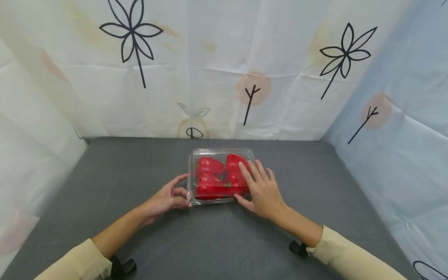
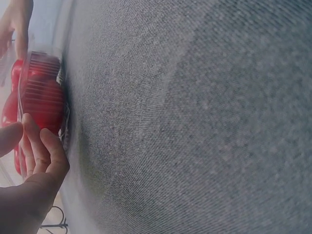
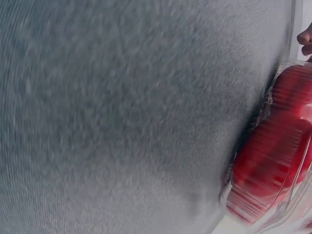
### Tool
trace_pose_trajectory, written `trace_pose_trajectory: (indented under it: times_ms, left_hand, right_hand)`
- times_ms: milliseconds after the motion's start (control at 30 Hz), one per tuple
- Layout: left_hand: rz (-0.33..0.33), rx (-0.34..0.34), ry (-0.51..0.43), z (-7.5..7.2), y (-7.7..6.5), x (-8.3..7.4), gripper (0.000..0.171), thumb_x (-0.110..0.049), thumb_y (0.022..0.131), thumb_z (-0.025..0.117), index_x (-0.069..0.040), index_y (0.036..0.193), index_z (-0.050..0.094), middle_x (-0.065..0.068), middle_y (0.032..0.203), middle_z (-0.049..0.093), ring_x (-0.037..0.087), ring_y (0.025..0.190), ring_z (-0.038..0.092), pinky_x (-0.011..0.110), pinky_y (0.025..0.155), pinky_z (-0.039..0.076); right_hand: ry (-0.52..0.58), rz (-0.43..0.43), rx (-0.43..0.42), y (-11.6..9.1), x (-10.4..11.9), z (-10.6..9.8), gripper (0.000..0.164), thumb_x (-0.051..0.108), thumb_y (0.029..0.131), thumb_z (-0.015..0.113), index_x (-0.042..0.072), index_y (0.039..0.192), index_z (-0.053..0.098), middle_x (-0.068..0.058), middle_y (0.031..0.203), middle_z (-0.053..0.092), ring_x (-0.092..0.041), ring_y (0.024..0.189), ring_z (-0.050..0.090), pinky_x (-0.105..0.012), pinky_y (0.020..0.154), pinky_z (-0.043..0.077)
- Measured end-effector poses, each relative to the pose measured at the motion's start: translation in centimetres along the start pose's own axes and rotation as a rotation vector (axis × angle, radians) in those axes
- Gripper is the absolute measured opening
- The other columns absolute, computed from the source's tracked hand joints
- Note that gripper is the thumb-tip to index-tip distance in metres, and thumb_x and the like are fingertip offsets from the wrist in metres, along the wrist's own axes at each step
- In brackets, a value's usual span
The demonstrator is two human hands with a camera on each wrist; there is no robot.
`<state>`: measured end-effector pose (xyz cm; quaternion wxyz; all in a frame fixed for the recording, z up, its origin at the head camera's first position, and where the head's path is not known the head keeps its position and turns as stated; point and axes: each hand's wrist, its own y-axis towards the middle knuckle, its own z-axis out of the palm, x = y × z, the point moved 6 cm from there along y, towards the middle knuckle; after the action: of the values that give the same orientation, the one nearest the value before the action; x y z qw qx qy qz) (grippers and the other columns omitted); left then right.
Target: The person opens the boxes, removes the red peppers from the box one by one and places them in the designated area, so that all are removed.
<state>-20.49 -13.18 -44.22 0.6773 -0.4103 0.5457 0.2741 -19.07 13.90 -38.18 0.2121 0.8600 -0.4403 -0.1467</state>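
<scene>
A clear plastic clamshell box [image 1: 213, 201] with several red bell peppers [image 1: 209, 166] inside sits on the grey table, its lid over them. My left hand [image 1: 170, 199] holds the box's left edge, thumb at the front corner and fingers along the side; the left wrist view shows those fingers [image 2: 53, 151] bent at the rim. Over the right part of the lid, my right hand [image 1: 264, 195] lies with its fingers spread, the thumb at the front edge. The right wrist view shows the box's ribbed side [image 3: 248, 204], but little of the right hand.
The grey cloth-covered table [image 1: 210, 241] reaches back to a white patterned curtain [image 1: 217, 77]. Another pale curtain [image 1: 402, 155] hangs along the right side. Black straps [image 1: 122, 268] circle both wrists below beige sleeves.
</scene>
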Motion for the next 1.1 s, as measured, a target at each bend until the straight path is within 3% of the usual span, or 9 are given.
trace_pose_trajectory:
  times_ms: [67, 167, 300, 433, 500, 700, 900, 967, 1100]
  left_hand:
    - [-0.007, -0.008, 0.001, 0.0, 0.1, 0.1, 0.081, -0.003, 0.092, 0.065, -0.014, 0.156, 0.017, 0.01, 0.1, 0.063, 0.025, 0.094, 0.068, 0.036, 0.089, 0.055]
    - [-0.01, -0.012, 0.001, -0.1, 0.2, 0.1, 0.081, -0.003, 0.092, 0.064, -0.014, 0.157, 0.017, 0.01, 0.1, 0.063, 0.025, 0.094, 0.068, 0.036, 0.089, 0.055]
    - [-0.02, -0.022, -0.002, -0.1, 0.0, 0.0, 0.082, -0.003, 0.092, 0.064, -0.013, 0.157, 0.016, 0.01, 0.099, 0.063, 0.026, 0.094, 0.068, 0.037, 0.089, 0.055]
    - [-0.05, -0.049, 0.007, -0.1, 0.0, -0.1, 0.082, -0.006, 0.092, 0.065, -0.014, 0.157, 0.016, 0.01, 0.099, 0.063, 0.025, 0.094, 0.067, 0.037, 0.09, 0.054]
    - [-0.058, -0.066, 0.022, -0.1, 0.1, -0.1, 0.079, -0.007, 0.094, 0.063, -0.014, 0.157, 0.017, 0.009, 0.098, 0.063, 0.025, 0.094, 0.066, 0.037, 0.09, 0.054]
    - [-0.047, -0.104, 0.055, -0.3, 0.5, -0.2, 0.072, -0.01, 0.097, 0.061, -0.013, 0.157, 0.02, 0.009, 0.099, 0.064, 0.024, 0.097, 0.063, 0.038, 0.088, 0.054]
    - [-0.038, -0.144, 0.054, -0.5, 0.8, -0.2, 0.07, -0.007, 0.096, 0.064, -0.01, 0.155, 0.026, 0.01, 0.102, 0.064, 0.022, 0.093, 0.063, 0.039, 0.085, 0.056]
    - [-0.035, -0.155, 0.056, -0.5, 0.8, -0.3, 0.07, -0.005, 0.095, 0.064, -0.008, 0.154, 0.027, 0.01, 0.102, 0.064, 0.022, 0.092, 0.064, 0.04, 0.084, 0.056]
    - [-0.028, -0.161, 0.07, -0.4, 1.0, -0.6, 0.07, -0.002, 0.094, 0.064, -0.006, 0.154, 0.026, 0.011, 0.102, 0.062, 0.022, 0.092, 0.063, 0.04, 0.084, 0.056]
  right_hand:
    - [0.035, 0.103, 0.054, -0.2, -0.5, 0.3, 0.101, 0.049, 0.075, 0.08, 0.011, 0.154, 0.032, -0.025, 0.145, 0.045, -0.048, 0.13, 0.045, -0.066, 0.093, 0.045]
    - [0.106, 0.202, 0.106, -0.6, -0.9, 0.6, 0.103, 0.047, 0.076, 0.08, 0.012, 0.156, 0.027, -0.026, 0.148, 0.043, -0.046, 0.122, 0.055, -0.052, 0.073, 0.056]
    - [0.16, 0.191, 0.111, -0.7, -0.9, 0.7, 0.096, 0.04, 0.077, 0.081, 0.008, 0.153, 0.032, -0.025, 0.147, 0.045, -0.041, 0.115, 0.061, -0.043, 0.054, 0.057]
    - [0.167, 0.137, 0.094, -0.7, -0.9, 0.5, 0.09, 0.031, 0.076, 0.081, 0.006, 0.15, 0.037, -0.025, 0.144, 0.048, -0.042, 0.118, 0.059, -0.054, 0.066, 0.059]
    - [0.165, 0.124, 0.09, -0.6, -0.9, 0.4, 0.087, 0.028, 0.076, 0.08, 0.006, 0.149, 0.038, -0.026, 0.143, 0.049, -0.043, 0.116, 0.06, -0.053, 0.067, 0.059]
    - [0.186, 0.125, 0.102, -0.5, -1.0, 0.0, 0.08, 0.019, 0.075, 0.078, 0.005, 0.146, 0.043, -0.028, 0.142, 0.05, -0.042, 0.113, 0.063, -0.047, 0.065, 0.059]
    - [0.239, 0.143, 0.123, -0.5, -1.0, -0.1, 0.077, 0.01, 0.074, 0.078, 0.006, 0.145, 0.045, -0.028, 0.144, 0.048, -0.032, 0.094, 0.065, -0.033, 0.058, 0.053]
    - [0.262, 0.149, 0.127, -0.5, -1.0, -0.2, 0.078, 0.007, 0.074, 0.078, 0.006, 0.145, 0.045, -0.027, 0.145, 0.047, -0.033, 0.097, 0.064, -0.034, 0.061, 0.053]
    - [0.293, 0.144, 0.12, -0.5, -0.9, -0.4, 0.08, -0.001, 0.073, 0.075, 0.007, 0.146, 0.045, -0.026, 0.145, 0.046, -0.04, 0.117, 0.058, -0.042, 0.071, 0.055]
